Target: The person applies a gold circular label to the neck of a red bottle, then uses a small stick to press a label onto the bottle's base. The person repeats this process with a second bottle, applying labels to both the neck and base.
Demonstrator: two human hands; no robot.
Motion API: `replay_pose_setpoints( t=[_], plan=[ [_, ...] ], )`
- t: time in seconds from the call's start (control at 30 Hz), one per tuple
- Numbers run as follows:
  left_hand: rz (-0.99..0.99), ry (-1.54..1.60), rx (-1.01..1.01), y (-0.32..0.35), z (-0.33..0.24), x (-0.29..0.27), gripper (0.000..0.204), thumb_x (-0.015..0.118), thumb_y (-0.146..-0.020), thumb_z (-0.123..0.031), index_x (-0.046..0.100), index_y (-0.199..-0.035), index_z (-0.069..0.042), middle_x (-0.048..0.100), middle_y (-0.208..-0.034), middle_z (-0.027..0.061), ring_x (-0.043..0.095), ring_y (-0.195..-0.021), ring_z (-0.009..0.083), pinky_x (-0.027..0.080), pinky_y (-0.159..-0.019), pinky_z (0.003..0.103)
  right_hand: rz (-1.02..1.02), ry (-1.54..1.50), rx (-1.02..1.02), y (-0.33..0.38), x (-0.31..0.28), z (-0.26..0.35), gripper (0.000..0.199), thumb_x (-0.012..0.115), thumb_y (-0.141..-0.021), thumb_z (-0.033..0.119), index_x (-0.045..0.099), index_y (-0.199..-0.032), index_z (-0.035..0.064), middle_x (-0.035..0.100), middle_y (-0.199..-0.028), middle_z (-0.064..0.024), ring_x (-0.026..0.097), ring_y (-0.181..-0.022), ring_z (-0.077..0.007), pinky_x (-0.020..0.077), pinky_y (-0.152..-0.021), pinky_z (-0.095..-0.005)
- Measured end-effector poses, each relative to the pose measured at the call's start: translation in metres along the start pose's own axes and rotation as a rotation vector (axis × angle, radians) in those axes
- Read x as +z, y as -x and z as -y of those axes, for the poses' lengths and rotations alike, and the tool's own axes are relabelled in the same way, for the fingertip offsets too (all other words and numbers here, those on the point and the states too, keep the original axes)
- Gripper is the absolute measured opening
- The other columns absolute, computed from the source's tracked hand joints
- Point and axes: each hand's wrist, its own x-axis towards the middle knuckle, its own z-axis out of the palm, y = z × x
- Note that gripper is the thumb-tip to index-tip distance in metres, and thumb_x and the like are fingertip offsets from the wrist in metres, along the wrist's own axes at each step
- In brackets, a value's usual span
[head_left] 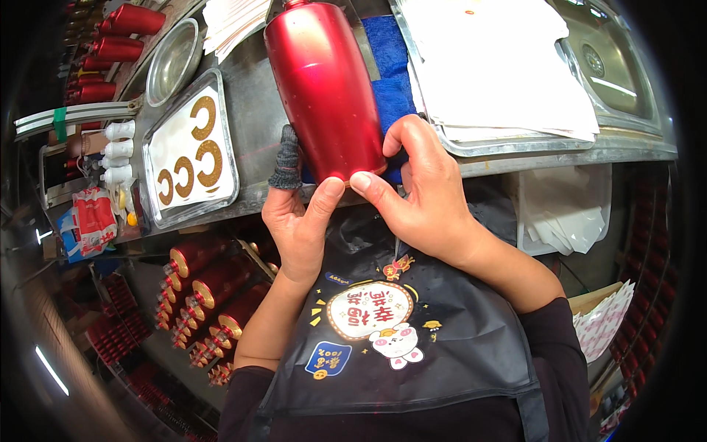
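Note:
A glossy red bottle (322, 88) lies on its side in front of me, its neck at the top edge of the view and its base toward me. My left hand (298, 221) is at the left of the base, thumb pressed to the rim; a dark knitted finger cover (286, 158) is on one finger. My right hand (423, 195) grips the base's right side, its thumb beside the left one. A thin gold band shows along the base edge. Something thin and grey shows below my right palm; I cannot make out what it is.
Left of the bottle, a tray (230, 193) bears gold curved decals (209, 163), with a metal bowl (174, 62) behind. Blue cloth (389, 99) lies under the bottle. White sheets (501, 66) fill a tray at right, near a sink (615, 66). Several red bottles (213, 295) stand below left.

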Motion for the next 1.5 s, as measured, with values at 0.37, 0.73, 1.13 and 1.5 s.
replay_pose_setpoints(
  t=[0.37, 0.73, 1.13, 1.5],
  plan=[
    [0.029, -0.756, 0.329, 0.041, 0.031, -0.029, 0.055, 0.073, -0.09, -0.016, 0.058, -0.14, 0.0, 0.048, -0.153, 0.0229, 0.038, -0.148, 0.0361, 0.0, -0.121, 0.06, -0.012, 0.04, -0.068, 0.001, 0.002, -0.001, 0.036, 0.078, -0.086, 0.019, 0.049, -0.1, 0.0019, 0.05, -0.09, -0.0075, 0.053, -0.07, -0.017, 0.0457, -0.062, -0.03],
    [0.07, -0.988, 0.473, 0.035, 0.018, -0.017, 0.056, 0.073, -0.088, -0.016, 0.059, -0.138, 0.003, 0.05, -0.15, 0.0244, 0.043, -0.145, 0.0389, -0.001, -0.119, 0.064, -0.051, 0.042, -0.124, -0.003, 0.009, -0.008, 0.036, 0.075, -0.087, 0.024, 0.049, -0.102, 0.0041, 0.055, -0.089, -0.0153, 0.061, -0.076, -0.0362, 0.0509, -0.062, -0.0451],
    [0.047, -1.387, 0.665, 0.012, -0.022, 0.011, 0.037, 0.078, -0.077, -0.015, 0.077, -0.114, -0.015, 0.046, -0.15, 0.0319, 0.046, -0.137, 0.0514, 0.017, -0.114, 0.07, 0.051, -0.296, 0.021, 0.0, 0.002, -0.025, 0.009, 0.059, -0.092, 0.002, 0.056, -0.101, 0.0013, 0.056, -0.093, -0.0123, 0.058, -0.082, -0.0266, 0.0485, -0.074, -0.0344],
    [0.083, -1.409, 0.701, -0.003, -0.026, 0.027, 0.039, 0.082, -0.07, -0.012, 0.079, -0.109, -0.017, 0.038, -0.159, 0.0256, 0.029, -0.149, 0.0499, 0.007, -0.117, 0.07, -0.069, -0.188, -0.043, 0.026, -0.019, -0.032, 0.023, 0.054, -0.089, -0.006, 0.064, -0.11, -0.0002, 0.065, -0.097, -0.0116, 0.061, -0.075, -0.022, 0.0496, -0.069, -0.0294]
  ],
)
